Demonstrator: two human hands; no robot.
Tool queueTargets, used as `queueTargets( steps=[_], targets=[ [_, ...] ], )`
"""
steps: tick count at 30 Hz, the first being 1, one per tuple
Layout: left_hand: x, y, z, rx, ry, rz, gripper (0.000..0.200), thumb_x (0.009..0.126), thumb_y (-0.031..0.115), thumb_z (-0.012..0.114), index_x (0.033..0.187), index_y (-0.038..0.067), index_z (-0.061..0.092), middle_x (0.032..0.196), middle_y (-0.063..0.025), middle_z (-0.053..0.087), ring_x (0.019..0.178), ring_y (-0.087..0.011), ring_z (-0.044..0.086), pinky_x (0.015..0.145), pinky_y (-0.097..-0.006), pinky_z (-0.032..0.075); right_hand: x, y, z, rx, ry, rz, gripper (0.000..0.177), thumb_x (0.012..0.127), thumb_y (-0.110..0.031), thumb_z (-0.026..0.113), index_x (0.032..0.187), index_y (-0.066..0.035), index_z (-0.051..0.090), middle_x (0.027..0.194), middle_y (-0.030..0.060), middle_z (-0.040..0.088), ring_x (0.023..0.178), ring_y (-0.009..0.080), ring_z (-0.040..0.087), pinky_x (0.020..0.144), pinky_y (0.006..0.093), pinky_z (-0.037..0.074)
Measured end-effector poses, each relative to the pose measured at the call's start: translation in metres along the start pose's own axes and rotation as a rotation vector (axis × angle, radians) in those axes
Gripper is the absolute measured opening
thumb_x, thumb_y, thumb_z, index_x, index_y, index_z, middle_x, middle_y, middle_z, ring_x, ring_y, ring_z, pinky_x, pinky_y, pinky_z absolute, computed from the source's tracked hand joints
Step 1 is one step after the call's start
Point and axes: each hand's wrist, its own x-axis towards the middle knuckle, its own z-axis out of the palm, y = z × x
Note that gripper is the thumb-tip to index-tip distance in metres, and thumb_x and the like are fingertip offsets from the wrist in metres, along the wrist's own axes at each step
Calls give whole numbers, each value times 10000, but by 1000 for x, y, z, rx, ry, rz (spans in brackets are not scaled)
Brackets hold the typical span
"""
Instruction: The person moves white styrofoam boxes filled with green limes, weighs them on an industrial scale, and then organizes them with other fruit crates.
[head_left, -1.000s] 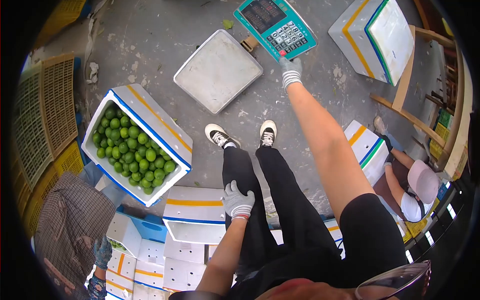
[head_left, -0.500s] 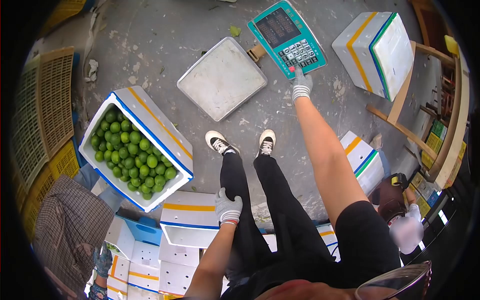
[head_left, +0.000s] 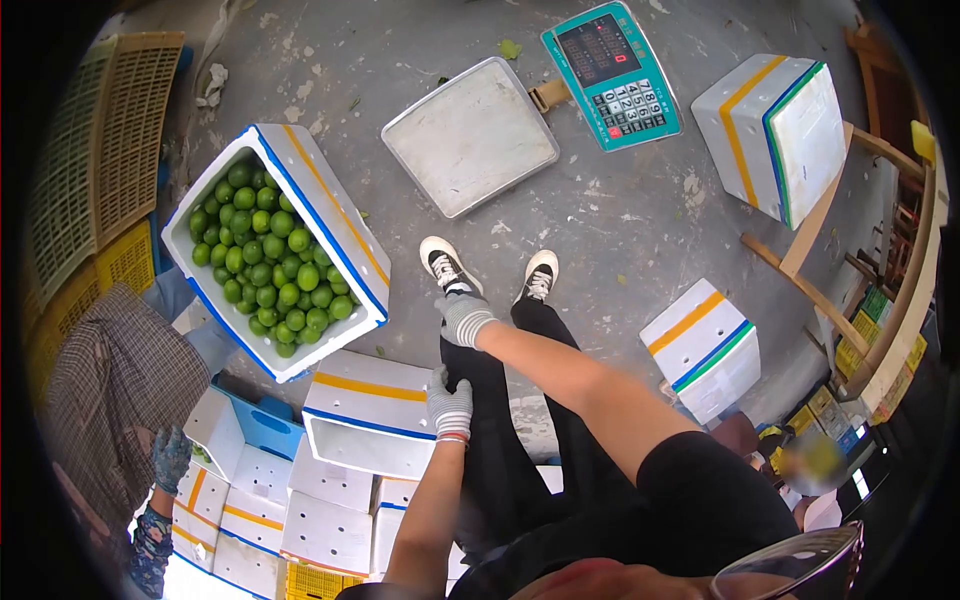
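**One lime box [head_left: 316, 196]; right of it, one scale [head_left: 470, 137] and two lidded boxes [head_left: 740, 135] [head_left: 690, 325]**

The lime box, heaped with limes [head_left: 270, 260], is placed left of the right hand [head_left: 463, 318] and left hand [head_left: 450, 402], apart from both. The hands are laid at one trouser leg [head_left: 480, 385]; whether cloth is pinched cannot be told.

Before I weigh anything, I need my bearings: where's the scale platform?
In the head view, the platform sits upper centre, left of the teal keypad panel, beyond the shoes.
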Motion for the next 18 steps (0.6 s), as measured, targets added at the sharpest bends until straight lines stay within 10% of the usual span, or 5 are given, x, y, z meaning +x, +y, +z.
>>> queueTargets(
  steps=[3, 9, 13, 18],
  targets=[
    [14, -34, -35, -87, 153, -62, 557, 682, 54, 655, 1201, -14, 464, 1168, -203, 509, 1080, -299, 501, 934, -370, 394, 8, -45, 30, -135, 187, -317, 318, 783, -105, 536, 1098, -60, 531, 1149, 132, 505, 1101, 271, 480, 936, 375, 382],
    [126, -81, -167, 1120, 422, 135, 662, 701, 134, 618, 1289, 27, 332, 1329, -175, 331, 1242, -289, 329, 1039, -412, 257, 73, -94, 106, -387, 427, -578, 317, 808, -124, 473, 1104, -50, 559, 1112, 123, 528, 1083, 257, 472, 974, 400, 317],
    [211, -110, -209, 1328, 63, 156, 423, 745, 160, 590, 1139, 66, 469, 1116, -115, 488, 1062, -248, 485, 903, -386, 396, 94, -128, 102, -526, 323, -425, 172, 776, -152, 499, 849, -78, 636, 836, 64, 565, 870, 226, 539, 840, 381, 390],
    [251, -118, -237, 1250, -132, 342, 192, 778, 140, 555, 957, 73, 568, 945, -100, 573, 898, -266, 582, 768, -362, 487, 134, -136, 113, -506, 536, -360, 254, 787, -142, 497, 1019, -79, 582, 996, 95, 561, 929, 228, 540, 770, 374, 432]
  ],
)
